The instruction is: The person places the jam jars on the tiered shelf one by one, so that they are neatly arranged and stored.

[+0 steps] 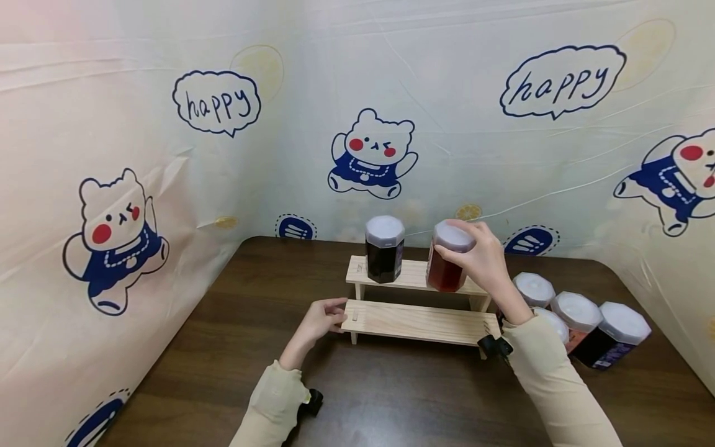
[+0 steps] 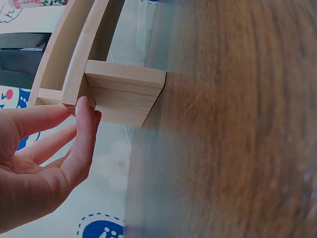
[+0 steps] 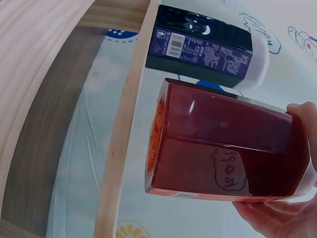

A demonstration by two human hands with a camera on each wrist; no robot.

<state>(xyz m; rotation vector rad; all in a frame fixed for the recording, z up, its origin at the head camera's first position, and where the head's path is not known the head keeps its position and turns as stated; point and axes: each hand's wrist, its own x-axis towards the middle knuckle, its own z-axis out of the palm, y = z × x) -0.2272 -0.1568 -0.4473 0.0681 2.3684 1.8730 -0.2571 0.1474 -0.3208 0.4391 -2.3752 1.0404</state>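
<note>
A two-tier wooden shelf (image 1: 421,321) stands on the table. My left hand (image 1: 319,324) holds the left end of its lower board, and in the left wrist view the fingertips pinch the board's corner (image 2: 74,94). My right hand (image 1: 479,256) grips a red jar (image 1: 445,269) by its white lid, close over the right part of the upper board (image 1: 412,273). The right wrist view shows the jar's base (image 3: 156,144) near the board's edge, with the thumb and fingers around the lid end. A dark jar (image 1: 383,261) with a white lid sits upright on the upper board's left.
Several white-lidded jars (image 1: 621,329) stand grouped on the table right of the shelf, partly behind my right forearm. A printed cloth (image 1: 447,81) hangs behind and to the sides of the brown table (image 1: 251,279).
</note>
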